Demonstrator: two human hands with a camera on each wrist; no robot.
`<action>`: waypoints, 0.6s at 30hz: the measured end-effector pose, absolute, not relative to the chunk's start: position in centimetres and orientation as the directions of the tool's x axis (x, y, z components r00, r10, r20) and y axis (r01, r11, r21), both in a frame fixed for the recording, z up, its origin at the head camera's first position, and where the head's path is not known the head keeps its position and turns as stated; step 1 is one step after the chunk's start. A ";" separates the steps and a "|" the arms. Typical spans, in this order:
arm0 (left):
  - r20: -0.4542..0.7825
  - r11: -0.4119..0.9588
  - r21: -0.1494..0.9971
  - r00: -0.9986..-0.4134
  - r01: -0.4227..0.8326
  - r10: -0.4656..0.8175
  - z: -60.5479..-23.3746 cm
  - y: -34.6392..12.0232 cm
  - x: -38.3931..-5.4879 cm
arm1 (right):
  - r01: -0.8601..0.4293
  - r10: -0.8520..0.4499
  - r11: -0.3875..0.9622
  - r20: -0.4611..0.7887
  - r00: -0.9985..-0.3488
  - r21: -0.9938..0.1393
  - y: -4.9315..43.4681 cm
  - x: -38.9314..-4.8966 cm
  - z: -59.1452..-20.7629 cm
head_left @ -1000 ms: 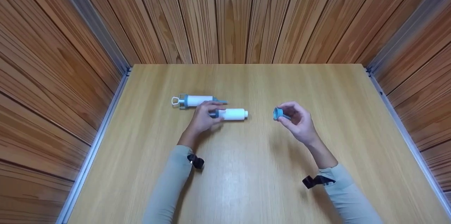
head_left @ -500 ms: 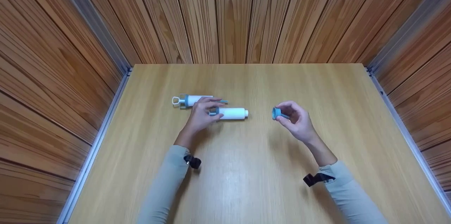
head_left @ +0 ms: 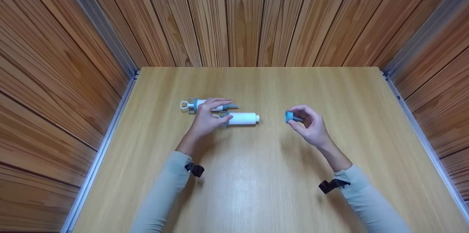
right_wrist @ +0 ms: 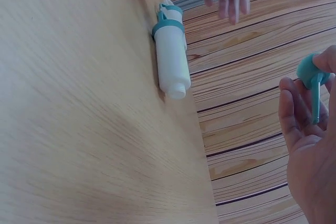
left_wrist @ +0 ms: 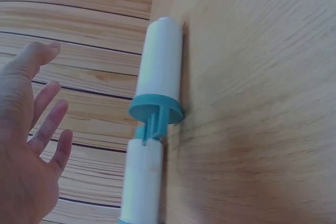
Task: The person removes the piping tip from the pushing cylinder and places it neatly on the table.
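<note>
Counting across from the left, I have two syringes on the wooden tabletop (head_left: 242,174). The far syringe (head_left: 201,102) lies left of centre in the head view, white ring handle (head_left: 184,105) to the left, teal spout (head_left: 233,106) pointing right. The near syringe (head_left: 242,118) lies just below it and a little to the right, ending in a white neck (head_left: 257,118). One loose nozzle (head_left: 288,117), teal, is up off the tabletop right of centre.

My left grip (head_left: 205,121) hangs over the syringes, thumb and fingers well apart, holding nothing; the left wrist view shows it clear of them. My right grip (head_left: 312,128) pinches the loose nozzle between thumb and fingers, its wide round end facing left, well apart from the near syringe.

Left sleeve (head_left: 161,192) and right sleeve (head_left: 372,196) are cut off by the bottom edge. My left grip hides the far syringe's middle and part of the near syringe's left end. Where the two syringes overlap in the left wrist view is hard to make out. In the right wrist view, the near syringe covers most of the far one, and my right grip runs off the right edge.
</note>
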State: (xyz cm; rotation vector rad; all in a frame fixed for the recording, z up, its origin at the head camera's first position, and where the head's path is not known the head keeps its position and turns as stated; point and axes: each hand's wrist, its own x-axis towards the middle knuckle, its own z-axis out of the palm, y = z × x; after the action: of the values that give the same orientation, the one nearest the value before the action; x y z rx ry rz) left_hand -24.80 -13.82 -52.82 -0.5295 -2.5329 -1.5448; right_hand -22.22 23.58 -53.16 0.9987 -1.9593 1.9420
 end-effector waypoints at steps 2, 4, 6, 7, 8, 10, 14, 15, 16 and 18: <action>0.308 0.405 0.832 -0.923 0.378 0.230 -52.5 -13.8 -24.7 | -0.588 -0.310 -0.090 0.583 -0.751 -0.804 23.5 -22.3 -53.2; 0.325 0.392 0.831 -0.917 0.394 0.231 -52.2 -13.7 -24.5 | -0.585 -0.308 -0.080 0.578 -0.756 -0.807 23.5 -22.4 -53.2; 0.337 0.384 0.830 -0.912 0.405 0.233 -52.0 -13.5 -24.4 | -0.581 -0.303 -0.070 0.573 -0.762 -0.811 23.4 -22.4 -53.2; 0.339 0.382 0.830 -0.911 0.407 0.235 -51.9 -13.4 -24.3 | -0.580 -0.299 -0.061 0.569 -0.766 -0.812 23.3 -22.5 -53.2; 0.340 0.378 0.831 -0.910 0.408 0.236 -51.8 -13.3 -24.3 | -0.580 -0.295 -0.060 0.569 -0.768 -0.813 23.3 -22.5 -53.2; 0.341 0.372 0.832 -0.909 0.411 0.241 -51.7 -13.0 -24.2 | -0.578 -0.284 -0.041 0.564 -0.776 -0.815 23.1 -22.5 -53.2; 0.356 0.358 0.828 -0.898 0.432 0.258 -51.5 -12.6 -24.2 | -0.570 -0.267 -0.032 0.557 -0.786 -0.821 22.8 -22.7 -53.2; 0.357 0.356 0.828 -0.896 0.434 0.262 -51.5 -12.5 -24.2 | -0.569 -0.265 -0.026 0.554 -0.789 -0.822 22.7 -22.8 -53.1; 0.357 0.354 0.828 -0.896 0.434 0.265 -51.5 -12.4 -24.2 | -0.568 -0.265 -0.025 0.553 -0.790 -0.823 22.6 -22.8 -53.1; 0.350 0.354 0.831 -0.898 0.429 0.267 -51.3 -12.2 -24.1 | -0.562 -0.264 -0.003 0.543 -0.797 -0.827 22.5 -22.9 -52.9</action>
State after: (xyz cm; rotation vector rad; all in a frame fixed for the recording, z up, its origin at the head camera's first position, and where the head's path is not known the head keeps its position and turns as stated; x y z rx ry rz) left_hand -24.07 -12.22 -51.35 -0.6363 -2.4551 -1.5790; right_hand -22.89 22.53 -52.95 0.8686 -2.0396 1.8834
